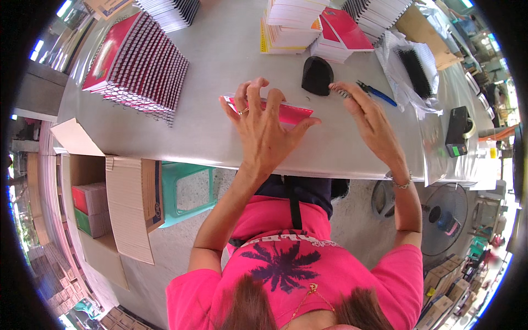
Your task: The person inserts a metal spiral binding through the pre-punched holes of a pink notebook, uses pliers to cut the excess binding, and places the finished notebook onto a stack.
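left hand grip point(265, 131) is spread wide over a red booklet point(297, 114), thumb sticking out; whether the fingers clasp it, i cannot tell. the booklet is at the middle of the tabletop's point(220, 140) near part. right hand grip point(375, 118) is narrow, fingertips pinching a short wire coil point(343, 94). from the booklet, a black shallow tray point(317, 77) sits at one o'clock, blue-handled pliers point(379, 94) between two and three, a tape dispenser point(457, 132) at three, and a spiral-bound notebook stack point(147, 69) at ten.
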The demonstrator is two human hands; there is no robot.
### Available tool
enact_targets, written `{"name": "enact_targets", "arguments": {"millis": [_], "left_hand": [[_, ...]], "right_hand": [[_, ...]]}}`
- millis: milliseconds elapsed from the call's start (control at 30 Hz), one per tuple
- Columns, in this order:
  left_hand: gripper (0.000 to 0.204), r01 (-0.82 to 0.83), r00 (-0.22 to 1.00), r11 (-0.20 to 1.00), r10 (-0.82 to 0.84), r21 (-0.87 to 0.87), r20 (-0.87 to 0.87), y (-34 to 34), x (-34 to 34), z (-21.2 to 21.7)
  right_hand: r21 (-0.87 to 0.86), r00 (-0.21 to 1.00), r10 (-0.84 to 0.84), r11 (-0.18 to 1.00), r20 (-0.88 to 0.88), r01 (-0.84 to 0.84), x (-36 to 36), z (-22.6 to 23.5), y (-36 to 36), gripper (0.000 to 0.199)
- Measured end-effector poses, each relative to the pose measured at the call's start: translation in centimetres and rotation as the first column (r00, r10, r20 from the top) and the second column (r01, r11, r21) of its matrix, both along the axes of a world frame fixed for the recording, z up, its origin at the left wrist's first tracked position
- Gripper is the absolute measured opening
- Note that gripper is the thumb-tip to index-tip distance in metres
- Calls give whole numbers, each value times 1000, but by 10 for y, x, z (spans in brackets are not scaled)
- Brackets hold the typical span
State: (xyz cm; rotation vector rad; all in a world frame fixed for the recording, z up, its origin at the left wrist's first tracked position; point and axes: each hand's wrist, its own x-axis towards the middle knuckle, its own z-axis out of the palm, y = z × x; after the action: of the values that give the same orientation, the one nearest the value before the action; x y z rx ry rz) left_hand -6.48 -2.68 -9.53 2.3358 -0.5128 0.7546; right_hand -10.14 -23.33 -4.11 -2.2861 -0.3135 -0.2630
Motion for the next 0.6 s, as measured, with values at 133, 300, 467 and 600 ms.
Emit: {"name": "enact_targets", "arguments": {"millis": [133,300,467,600], "left_hand": [[49,-38,999,999,38,25,-9,-2,0,1],[45,-55,998,998,55,30,-14,-2,1,-2],[40,-51,999,998,51,38,-17,-1,1,0],[40,-35,998,998,37,44,-44,-1,2,3]], "right_hand": [[39,996,32,999,-88,-29,1,-5,12,22],[-22,998,17,1000,-63,-19,2,-9,17,20],[-74,999,51,996,-16,-52,2,-11,20,19],[44,989,145,989,-2,-144,3,-15,24,20]]}}
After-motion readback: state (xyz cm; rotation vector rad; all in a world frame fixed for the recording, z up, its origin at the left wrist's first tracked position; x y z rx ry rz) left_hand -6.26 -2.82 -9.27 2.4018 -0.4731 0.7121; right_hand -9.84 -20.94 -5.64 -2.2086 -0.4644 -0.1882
